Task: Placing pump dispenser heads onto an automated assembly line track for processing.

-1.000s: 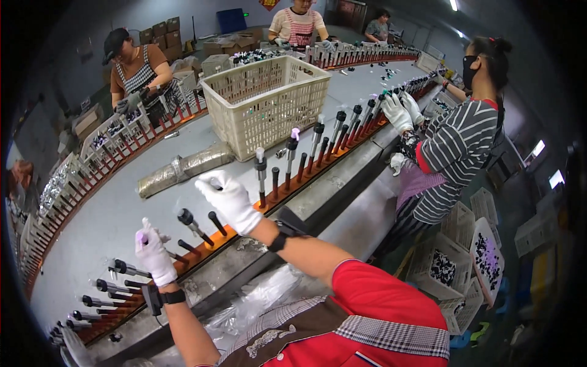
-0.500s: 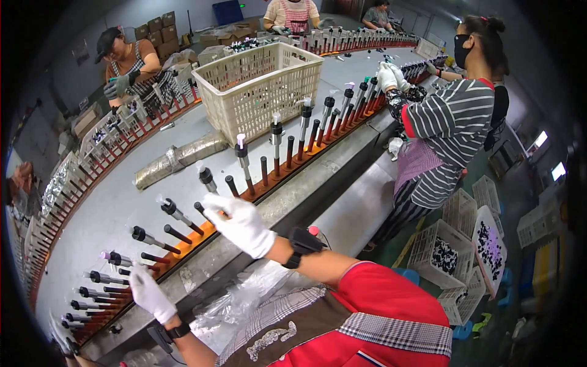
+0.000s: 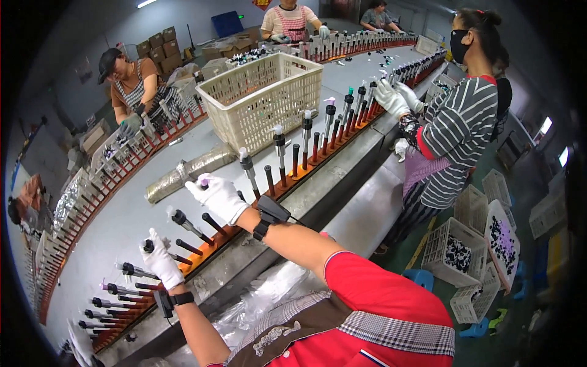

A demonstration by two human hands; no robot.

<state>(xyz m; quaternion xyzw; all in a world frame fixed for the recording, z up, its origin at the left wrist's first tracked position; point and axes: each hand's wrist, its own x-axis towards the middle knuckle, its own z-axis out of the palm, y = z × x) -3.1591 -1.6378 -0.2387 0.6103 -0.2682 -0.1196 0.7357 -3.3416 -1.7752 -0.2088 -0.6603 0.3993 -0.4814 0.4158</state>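
Both my hands wear white gloves. My right hand (image 3: 219,200) is closed around the top of a pump head with a purple tip (image 3: 203,181); its lower part is hidden by the glove. Lower left, my left hand (image 3: 161,262) has its fingers around a black-collared pump head (image 3: 148,246). Between them a pump head with a clear tip and black collar (image 3: 179,217) tops a silver holder, tilted in this view. Bare dark rods (image 3: 189,246) alternate with the silver holders along an orange-brown rail (image 3: 223,235). Beyond my right hand stands another silver holder with a pump head (image 3: 247,165).
A cream plastic crate (image 3: 263,104) and a foil-wrapped roll (image 3: 189,174) are on the grey table inside the curved rail. At right, a co-worker in a striped top (image 3: 461,116) works on the same line. Clear plastic film (image 3: 257,293) lies in front of me.
The row of holders has moved along the rail toward the lower left. My right hand has moved up and left onto the purple-tipped pump head; my left hand has risen onto a black-collared one.
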